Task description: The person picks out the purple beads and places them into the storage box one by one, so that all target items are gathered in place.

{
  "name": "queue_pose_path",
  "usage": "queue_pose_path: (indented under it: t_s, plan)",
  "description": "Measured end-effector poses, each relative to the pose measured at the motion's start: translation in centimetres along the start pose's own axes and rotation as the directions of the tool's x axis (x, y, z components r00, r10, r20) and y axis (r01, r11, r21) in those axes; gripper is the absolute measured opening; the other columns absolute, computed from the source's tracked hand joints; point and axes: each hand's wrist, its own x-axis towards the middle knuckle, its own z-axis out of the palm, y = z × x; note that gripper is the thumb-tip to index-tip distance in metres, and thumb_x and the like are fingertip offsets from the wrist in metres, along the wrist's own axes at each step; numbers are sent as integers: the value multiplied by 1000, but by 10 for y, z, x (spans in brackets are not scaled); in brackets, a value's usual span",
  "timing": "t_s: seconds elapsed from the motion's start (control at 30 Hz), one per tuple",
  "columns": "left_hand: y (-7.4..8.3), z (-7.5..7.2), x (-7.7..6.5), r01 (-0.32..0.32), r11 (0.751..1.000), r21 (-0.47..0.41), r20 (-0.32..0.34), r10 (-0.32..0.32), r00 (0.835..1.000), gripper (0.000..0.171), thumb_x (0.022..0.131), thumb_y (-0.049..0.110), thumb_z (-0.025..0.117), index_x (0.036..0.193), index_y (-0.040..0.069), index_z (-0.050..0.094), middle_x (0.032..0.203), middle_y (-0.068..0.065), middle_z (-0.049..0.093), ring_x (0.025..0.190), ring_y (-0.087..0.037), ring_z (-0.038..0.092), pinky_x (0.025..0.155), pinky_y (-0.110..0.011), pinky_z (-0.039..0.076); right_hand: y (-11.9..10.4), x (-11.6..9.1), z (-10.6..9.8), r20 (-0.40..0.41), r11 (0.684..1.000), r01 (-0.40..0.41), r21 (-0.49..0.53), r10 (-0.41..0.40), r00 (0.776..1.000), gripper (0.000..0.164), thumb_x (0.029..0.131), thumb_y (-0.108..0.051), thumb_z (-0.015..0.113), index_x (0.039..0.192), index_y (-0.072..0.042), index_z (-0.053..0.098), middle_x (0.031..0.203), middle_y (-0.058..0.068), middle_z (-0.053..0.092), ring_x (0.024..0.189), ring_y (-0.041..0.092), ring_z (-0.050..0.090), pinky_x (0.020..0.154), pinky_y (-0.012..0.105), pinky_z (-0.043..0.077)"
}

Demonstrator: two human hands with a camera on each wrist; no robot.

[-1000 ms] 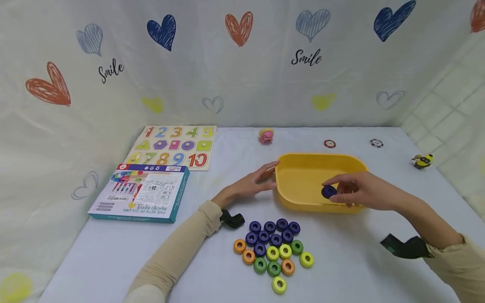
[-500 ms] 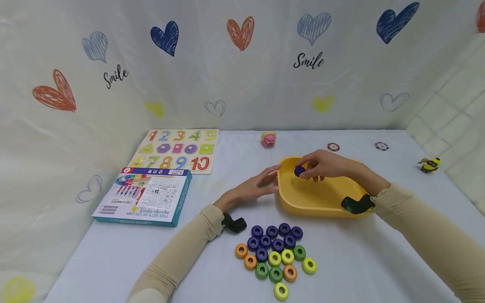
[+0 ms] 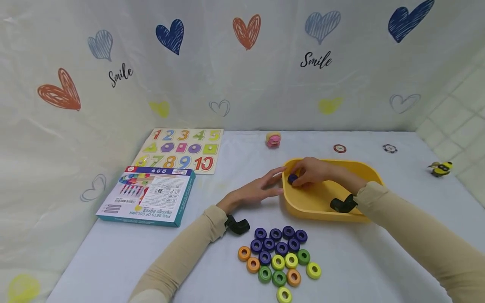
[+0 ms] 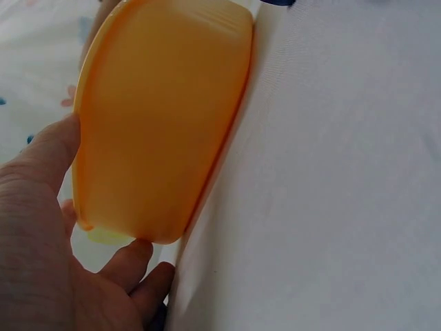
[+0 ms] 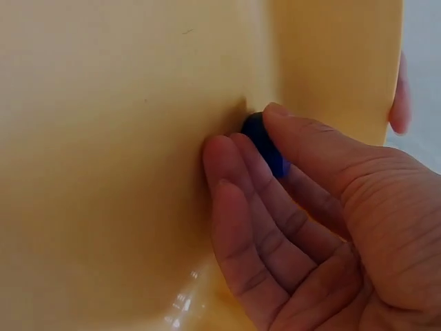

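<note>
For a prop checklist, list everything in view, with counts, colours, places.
Tabletop: 1, white, foreground
Tray: 1, yellow, on tabletop
Purple rings: 9, purple, before tray
Yellow rings: 4, yellow, same cluster
Green rings: 3, green, same cluster
Orange rings: 3, orange, same cluster
Held ring: 1, purple, inside tray
Box: 1, white and teal, tabletop's left
Number board: 1, multicoloured, behind box
Figurine: 1, pink, behind tray
Chips: 2, red-white and black-white, behind tray
Bee toy: 1, yellow-black, far right
Backdrop: 1, white with hearts, behind tabletop
Sleeves: 2, beige, foreground
Wrist mounts: 2, black, by sleeves
Left hand: 1, at tray's left end
Right hand: 1, pinching held ring
</note>
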Motion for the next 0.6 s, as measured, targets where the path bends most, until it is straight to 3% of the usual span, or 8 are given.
queue_pose_path:
  t_s: [0.13,0.33,0.47,0.6]
  plan:
    - [-5,1,3,-17,1000,21,-7,17,1000,63,90,44,50,137,53,7,146,11,19,131,-3,19,106,-42,18,-2,-3,-1,-24,1000,-25,17,25,999,38,82,-16,67,112,5,58,76,6,64,63,19,62,61,28,52]
    - [-4,0,3,-41,999,26,-8,42,999,64,90,44,49,137,52,7,146,10,20,131,-3,20,106,-41,19,-6,-6,-6,-47,988,-109,111,115,992,34,81,-13,67,106,9,60,86,11,66,72,21,65,66,31,53]
    - [-4,2,2,-39,998,39,-6,39,999,64,90,46,49,138,51,7,146,10,20,131,-6,20,105,-41,21,-5,-6,-6,-44,978,-166,126,173,984,32,81,-16,68,101,7,62,83,10,66,72,21,66,67,31,53]
    - [-3,3,2,-28,999,41,-10,28,1000,64,90,45,49,138,51,7,146,10,20,131,-7,21,105,-41,21,-6,-8,-7,-44,980,-174,99,179,983,32,80,-17,69,101,7,63,82,10,66,71,21,65,66,31,53]
